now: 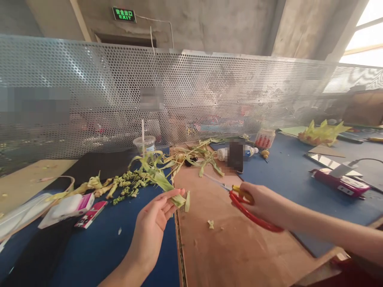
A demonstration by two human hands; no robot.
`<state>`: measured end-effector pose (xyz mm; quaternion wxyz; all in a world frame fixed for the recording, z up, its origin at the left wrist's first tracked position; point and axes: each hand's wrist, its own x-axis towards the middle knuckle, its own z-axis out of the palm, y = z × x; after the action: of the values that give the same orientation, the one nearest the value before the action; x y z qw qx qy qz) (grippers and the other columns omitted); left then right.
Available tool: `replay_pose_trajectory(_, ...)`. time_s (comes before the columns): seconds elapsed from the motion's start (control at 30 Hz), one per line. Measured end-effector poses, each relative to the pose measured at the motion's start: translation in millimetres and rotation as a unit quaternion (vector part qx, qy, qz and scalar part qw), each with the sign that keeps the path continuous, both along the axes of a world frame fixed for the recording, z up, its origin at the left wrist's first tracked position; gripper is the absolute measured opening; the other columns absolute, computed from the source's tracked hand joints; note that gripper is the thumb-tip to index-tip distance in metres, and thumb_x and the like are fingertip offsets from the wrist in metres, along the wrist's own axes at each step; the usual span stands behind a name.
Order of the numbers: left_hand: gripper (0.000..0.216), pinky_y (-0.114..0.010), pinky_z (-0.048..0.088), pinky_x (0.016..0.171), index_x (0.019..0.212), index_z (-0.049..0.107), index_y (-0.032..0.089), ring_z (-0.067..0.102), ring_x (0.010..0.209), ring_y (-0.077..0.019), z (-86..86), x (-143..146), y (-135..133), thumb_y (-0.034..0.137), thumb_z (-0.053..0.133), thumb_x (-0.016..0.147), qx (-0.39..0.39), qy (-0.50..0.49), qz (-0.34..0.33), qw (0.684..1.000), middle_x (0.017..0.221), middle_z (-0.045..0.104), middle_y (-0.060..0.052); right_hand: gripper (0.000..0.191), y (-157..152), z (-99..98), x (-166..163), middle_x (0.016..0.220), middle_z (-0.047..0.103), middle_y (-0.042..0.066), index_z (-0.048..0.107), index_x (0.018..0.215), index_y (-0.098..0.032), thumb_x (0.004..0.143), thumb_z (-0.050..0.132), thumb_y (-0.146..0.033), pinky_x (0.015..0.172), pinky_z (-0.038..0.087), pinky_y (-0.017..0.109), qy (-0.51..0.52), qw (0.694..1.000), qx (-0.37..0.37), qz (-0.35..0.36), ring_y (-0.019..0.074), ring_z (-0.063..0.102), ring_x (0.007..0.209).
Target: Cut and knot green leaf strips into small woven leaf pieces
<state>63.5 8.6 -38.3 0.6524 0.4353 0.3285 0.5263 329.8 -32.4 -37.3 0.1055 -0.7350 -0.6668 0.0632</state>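
My left hand [154, 223] pinches the near end of a long green leaf strip [158, 177] that runs back toward a pile of leaves. A short cut piece of leaf [187, 201] hangs by my fingertips. My right hand [265, 203] is closed around the handles of red and yellow scissors [248, 209], whose thin blades [214, 181] point left toward the leaf. Both hands hover over a brown board [227, 239] on the blue table [287, 171]. A small leaf scrap [211, 224] lies on the board.
Braided green leaf pieces [125, 187], a plastic cup with a straw [144, 144], a white and pink box [72, 205], a bottle [239, 152], a red-lidded jar [265, 138] and a magenta device with a cable [336, 181] lie around. A perforated metal screen [191, 91] stands behind.
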Motion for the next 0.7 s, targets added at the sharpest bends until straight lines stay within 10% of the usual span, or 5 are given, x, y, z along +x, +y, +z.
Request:
replay_pose_trajectory(0.23,0.023,-0.035,0.043,0.09,0.074,0.071,0.012,0.06,0.101,-0.0276,-1.0,-6,6,0.028,0.054,0.075,0.053,0.0,-0.031,0.998,0.091,0.071,-0.011,0.025,42,-5.8,46,0.089,0.061,0.016,0.06,0.085,-0.012,0.077,0.055,-0.035,0.066,0.044,0.034,-0.164,0.986,-0.013,0.028,0.027,0.059,0.079)
replay_pose_trajectory(0.53,0.026,-0.032,0.044,0.087,0.067,0.069,0.012,0.063,0.093,-0.0256,-0.5,-7,1,0.026,0.051,0.079,0.1,0.014,-0.049,0.994,0.082,0.072,-0.009,0.039,-25,-8.1,-66,0.128,0.049,0.006,0.043,0.127,-0.017,0.091,0.033,-0.023,0.103,0.033,0.027,-0.025,0.915,0.082,0.395,0.015,0.039,0.122)
replay_pose_trajectory(0.7,0.026,-0.031,0.045,0.085,0.071,0.069,0.011,0.062,0.095,-0.0256,-1.2,-6,-2,0.026,0.05,0.081,0.126,0.038,-0.058,0.99,0.086,0.072,-0.01,0.038,-47,-28.4,-69,0.121,0.054,0.015,0.053,0.118,-0.007,0.087,0.032,-0.016,0.095,0.044,0.029,-0.028,0.928,0.113,0.355,0.0205,0.052,0.111)
